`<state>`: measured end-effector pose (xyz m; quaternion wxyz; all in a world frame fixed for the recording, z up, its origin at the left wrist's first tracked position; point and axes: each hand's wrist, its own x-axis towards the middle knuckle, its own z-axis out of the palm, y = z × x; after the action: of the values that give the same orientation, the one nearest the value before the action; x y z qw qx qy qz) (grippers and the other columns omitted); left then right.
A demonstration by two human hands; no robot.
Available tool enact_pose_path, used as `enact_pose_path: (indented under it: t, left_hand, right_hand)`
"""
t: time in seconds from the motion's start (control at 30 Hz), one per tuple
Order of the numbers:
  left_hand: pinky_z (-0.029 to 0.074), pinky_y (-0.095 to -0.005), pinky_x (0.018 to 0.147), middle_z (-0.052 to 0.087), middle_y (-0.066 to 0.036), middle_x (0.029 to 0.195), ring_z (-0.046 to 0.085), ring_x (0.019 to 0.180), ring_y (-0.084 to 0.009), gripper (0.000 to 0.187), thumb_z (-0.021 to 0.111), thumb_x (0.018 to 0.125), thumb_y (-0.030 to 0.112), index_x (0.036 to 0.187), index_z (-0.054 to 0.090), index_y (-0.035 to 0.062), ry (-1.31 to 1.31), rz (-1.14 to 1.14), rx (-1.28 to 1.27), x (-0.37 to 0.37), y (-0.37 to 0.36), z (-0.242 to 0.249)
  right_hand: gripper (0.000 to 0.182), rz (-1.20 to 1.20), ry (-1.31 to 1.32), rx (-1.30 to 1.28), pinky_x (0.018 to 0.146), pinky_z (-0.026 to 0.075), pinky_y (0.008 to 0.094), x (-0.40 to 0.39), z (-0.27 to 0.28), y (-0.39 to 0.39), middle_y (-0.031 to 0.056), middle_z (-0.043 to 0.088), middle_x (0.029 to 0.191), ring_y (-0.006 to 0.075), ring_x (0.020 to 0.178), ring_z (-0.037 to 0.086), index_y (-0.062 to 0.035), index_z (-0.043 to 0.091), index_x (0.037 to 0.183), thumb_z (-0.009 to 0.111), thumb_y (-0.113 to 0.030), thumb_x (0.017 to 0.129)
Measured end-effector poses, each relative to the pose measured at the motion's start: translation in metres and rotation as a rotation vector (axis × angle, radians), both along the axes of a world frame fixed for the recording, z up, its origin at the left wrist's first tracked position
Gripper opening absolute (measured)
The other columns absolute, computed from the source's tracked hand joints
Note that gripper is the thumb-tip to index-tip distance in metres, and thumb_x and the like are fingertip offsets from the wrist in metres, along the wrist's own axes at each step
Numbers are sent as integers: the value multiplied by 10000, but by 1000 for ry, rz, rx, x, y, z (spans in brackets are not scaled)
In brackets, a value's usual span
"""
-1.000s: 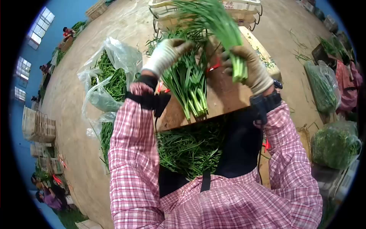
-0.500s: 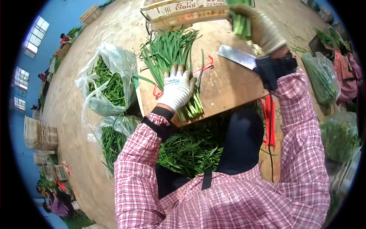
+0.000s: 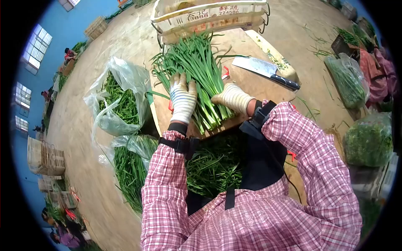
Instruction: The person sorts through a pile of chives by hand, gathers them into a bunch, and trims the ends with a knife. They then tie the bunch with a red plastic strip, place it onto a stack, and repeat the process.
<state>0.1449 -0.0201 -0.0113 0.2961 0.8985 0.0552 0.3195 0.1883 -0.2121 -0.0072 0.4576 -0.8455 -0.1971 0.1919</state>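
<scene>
A thick bundle of garlic chives (image 3: 202, 71) lies on the wooden board (image 3: 251, 94), leaves away from me and pale cut ends near the front edge. My left hand (image 3: 183, 98), in a white striped knit glove, rests on the bundle's left side with fingers stretched out. My right hand (image 3: 234, 98), gloved too, holds the lower right side of the stems; its fingers are partly hidden. To the right lies a cleaver (image 3: 261, 69) with a black handle, untouched. A red strip (image 3: 226, 72) shows partly from under the chives.
Behind the board stands a white plastic crate (image 3: 209, 16). A clear plastic bag (image 3: 121, 98) of greens sits at the left, another bag (image 3: 138, 146) below it. Loose greens (image 3: 215, 171) lie by my lap. Bagged greens (image 3: 368, 144) stand at the far right. Other people are at the far left.
My right hand has come down from near the crate with its bunch, and the bundle on the board is now thicker. My left hand has shifted slightly left. The cleaver is now fully visible.
</scene>
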Motion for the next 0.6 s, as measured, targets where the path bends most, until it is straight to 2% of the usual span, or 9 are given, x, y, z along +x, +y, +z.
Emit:
enact_pose_path:
  t: [0.1,0.17,0.23,0.27,0.3,0.4,0.43,0.5,0.6]
  left_hand:
    - [296,-523,1102,391,-248,1457,342,1351,-449,434,541,919,283,1342,559,189,-104,-253,5,7,-7,8]
    - [227,-577,1113,375,-108,1507,291,1397,-421,414,433,984,417,1357,542,275,86,-382,337,19,-7,-4]
    - [205,-588,1119,410,-78,1489,314,1396,-382,395,420,986,412,1333,562,287,419,-362,449,12,-22,7]
    - [206,-591,1120,444,-64,1465,337,1389,-354,388,433,973,429,1307,581,299,405,-347,488,13,-24,7]
    - [206,-591,1120,444,-64,1465,337,1389,-354,388,433,973,429,1307,581,299,402,-348,493,15,-26,9]
    - [179,-609,1124,451,-62,1457,336,1389,-358,391,465,954,441,1300,588,305,391,-317,573,16,-33,6]
    - [180,-621,1119,436,-73,1473,340,1388,-363,389,474,953,439,1297,591,300,397,-331,554,16,-35,10]
    - [196,-597,1125,436,-98,1474,346,1384,-367,381,505,950,418,1299,589,292,212,-242,482,14,-24,7]
    - [330,-430,1110,458,-205,1432,408,1336,-372,392,603,923,239,1299,589,130,40,-92,-77,-30,-11,35]
  right_hand:
    - [600,144,-106,-266,824,521,413,-4,21,3,318,657,949,383,933,662,111,651,992,682,-421,716]
    - [626,157,-148,-379,848,516,420,-11,32,4,312,658,970,386,966,653,106,651,1014,654,-451,728]
    - [658,321,-339,-188,870,509,424,-13,38,-3,290,663,1009,384,985,650,92,660,1019,641,-505,745]
    - [708,416,-172,-310,879,505,427,-4,54,-13,279,665,1024,384,997,647,75,658,1046,631,-569,754]
    - [750,365,-278,-464,877,505,428,-2,61,-19,290,660,1028,389,1006,643,71,640,1093,611,-607,773]
    - [589,295,-185,-288,781,505,405,11,57,-36,246,680,970,323,896,660,10,641,1117,616,-524,869]
    - [502,375,-296,-121,801,494,389,41,-3,-35,237,680,955,318,908,653,1,652,1090,581,-465,918]
    - [474,423,-221,-154,816,487,378,29,20,-39,227,679,957,314,907,645,15,648,1079,566,-429,936]
    - [517,390,-207,-159,810,480,377,27,21,-38,220,671,905,305,877,640,31,636,1068,510,-458,955]
